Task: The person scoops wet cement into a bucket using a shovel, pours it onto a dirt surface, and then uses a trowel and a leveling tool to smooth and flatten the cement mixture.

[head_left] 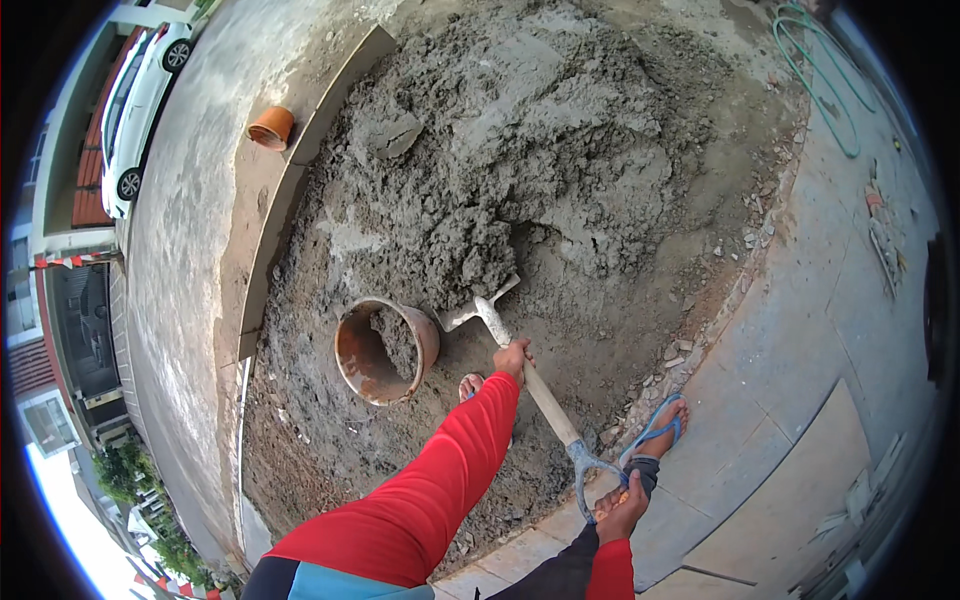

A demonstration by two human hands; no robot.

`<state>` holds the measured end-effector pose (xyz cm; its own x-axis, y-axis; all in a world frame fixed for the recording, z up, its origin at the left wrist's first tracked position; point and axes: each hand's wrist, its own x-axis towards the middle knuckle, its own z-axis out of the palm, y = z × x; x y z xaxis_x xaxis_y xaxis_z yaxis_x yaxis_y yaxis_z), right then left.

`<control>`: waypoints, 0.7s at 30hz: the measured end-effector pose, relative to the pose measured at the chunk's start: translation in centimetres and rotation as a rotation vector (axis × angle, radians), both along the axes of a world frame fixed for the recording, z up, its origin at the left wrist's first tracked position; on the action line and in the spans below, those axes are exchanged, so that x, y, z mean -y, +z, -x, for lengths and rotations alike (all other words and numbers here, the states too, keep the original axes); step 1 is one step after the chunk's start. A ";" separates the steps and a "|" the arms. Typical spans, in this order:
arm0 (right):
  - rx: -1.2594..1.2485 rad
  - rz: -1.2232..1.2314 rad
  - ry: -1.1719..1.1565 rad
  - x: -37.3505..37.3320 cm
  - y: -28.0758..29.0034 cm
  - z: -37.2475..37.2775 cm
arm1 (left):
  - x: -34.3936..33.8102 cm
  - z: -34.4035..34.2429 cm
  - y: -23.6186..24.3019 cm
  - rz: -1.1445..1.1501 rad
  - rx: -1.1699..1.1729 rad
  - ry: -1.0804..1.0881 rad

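I hold a shovel [548, 402] with both hands. My left hand [513, 360] is closed round its wooden shaft close to the blade. At the other end my right hand [620, 508] grips the blue-grey handle. The shovel's blade sits at the near edge of a big heap of wet grey mortar [560, 130], with a clump of mortar on or against it; most of the blade is hidden. Left of the blade stands an orange-brown bucket [425, 338], tilted toward me, with some mortar inside.
A smaller orange bucket [270, 128] lies beyond a long board [315, 125] edging the heap. My sandalled feet are near the bucket and on the paving [760, 400] at right. A green hose [825, 90] curls at far right. A white car [140, 110] is parked at far left.
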<state>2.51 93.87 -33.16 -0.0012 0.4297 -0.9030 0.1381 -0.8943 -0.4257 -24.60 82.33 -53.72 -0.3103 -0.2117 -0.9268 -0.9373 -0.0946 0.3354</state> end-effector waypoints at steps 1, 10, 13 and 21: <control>0.030 -0.007 0.000 0.4 1.9 -0.5 | 0.3 -1.0 1.6 -0.008 0.011 -0.004; 0.086 -0.201 0.284 -2.7 19.5 -8.1 | 0.0 -8.8 19.3 -0.228 0.120 0.259; 0.256 -0.315 0.267 -3.3 24.2 -8.1 | 1.6 -9.7 25.1 -0.278 0.129 0.311; 0.171 -0.032 0.527 1.6 36.7 -1.4 | 12.7 -11.4 34.9 0.067 0.210 0.345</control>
